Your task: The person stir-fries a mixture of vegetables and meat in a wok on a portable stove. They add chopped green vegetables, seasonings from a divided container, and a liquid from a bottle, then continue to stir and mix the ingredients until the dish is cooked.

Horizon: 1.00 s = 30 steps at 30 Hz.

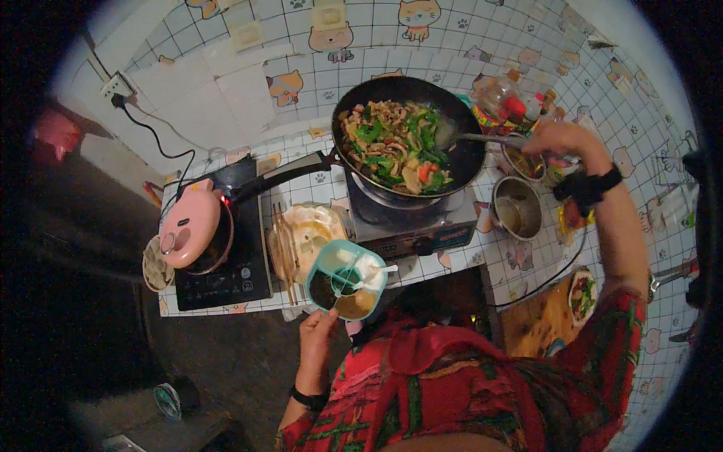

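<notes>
My left hand [317, 330] grips the near edge of a teal divided seasoning box [345, 313]. Its compartments hold white, brown and dark seasonings, and a small white spoon [386, 269] rests in the white one. Out to the right, my right hand [562, 144] is closed around the handle of a metal spatula [488, 137]. The spatula's blade reaches into a black wok [471, 164], partly hidden at the food's right edge. Stir-fried meat slices with green vegetables [395, 141] and some red pieces lie in the wok, which sits on a gas stove [418, 226].
A pink electric appliance [195, 226] stands on a black induction cooktop [223, 291] at left. Chopsticks [282, 248] lie across a stained plate [313, 226]. Metal pots [517, 206] and bottles [502, 101] crowd the right. A filled plate [582, 296] sits on a lower wooden surface [525, 325].
</notes>
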Tool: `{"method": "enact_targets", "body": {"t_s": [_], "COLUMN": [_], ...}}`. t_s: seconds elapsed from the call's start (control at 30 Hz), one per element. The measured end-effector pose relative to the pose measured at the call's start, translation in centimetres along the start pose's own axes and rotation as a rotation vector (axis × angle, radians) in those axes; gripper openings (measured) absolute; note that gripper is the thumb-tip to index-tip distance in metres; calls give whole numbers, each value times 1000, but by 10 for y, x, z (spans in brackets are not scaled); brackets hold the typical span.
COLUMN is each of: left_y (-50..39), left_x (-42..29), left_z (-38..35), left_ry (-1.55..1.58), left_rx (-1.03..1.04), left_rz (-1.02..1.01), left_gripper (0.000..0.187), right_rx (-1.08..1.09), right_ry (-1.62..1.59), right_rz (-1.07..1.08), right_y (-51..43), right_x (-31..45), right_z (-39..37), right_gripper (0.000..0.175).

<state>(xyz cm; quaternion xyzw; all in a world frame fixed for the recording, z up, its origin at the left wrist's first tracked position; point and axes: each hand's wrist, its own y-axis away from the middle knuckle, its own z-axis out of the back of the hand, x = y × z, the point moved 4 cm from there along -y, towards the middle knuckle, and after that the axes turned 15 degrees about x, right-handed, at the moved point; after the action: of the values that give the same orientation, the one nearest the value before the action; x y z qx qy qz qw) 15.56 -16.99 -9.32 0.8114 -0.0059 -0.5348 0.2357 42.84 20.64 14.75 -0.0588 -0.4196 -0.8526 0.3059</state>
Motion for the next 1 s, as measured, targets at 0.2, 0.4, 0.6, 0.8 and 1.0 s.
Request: {"method": "enact_targets", "body": {"t_s": [0.2, 0.4, 0.6, 0.8, 1.0], "left_y": [5, -2, -13, -11, -3], "left_x": [-6, -8, -7, -4, 5], "left_z": [-1, -1, -1, 3, 8], "left_ry": [11, -36, -73, -53, 18], "left_rx": [-38, -4, 51, 23, -30], "left_rz": [22, 46, -35, -17, -33], "left_gripper": [27, 29, 29, 30, 26], "right_rx": [-291, -467, -316, 167, 91], "right_ry": [108, 270, 162, 188, -178], "right_rz": [-109, -88, -278, 18, 292], "right_y": [-52, 16, 53, 47, -49], "right_x": [-38, -2, 22, 4, -46], "right_z": [-40, -39, -8, 14, -77], "right_gripper": [28, 25, 22, 19, 15]}}
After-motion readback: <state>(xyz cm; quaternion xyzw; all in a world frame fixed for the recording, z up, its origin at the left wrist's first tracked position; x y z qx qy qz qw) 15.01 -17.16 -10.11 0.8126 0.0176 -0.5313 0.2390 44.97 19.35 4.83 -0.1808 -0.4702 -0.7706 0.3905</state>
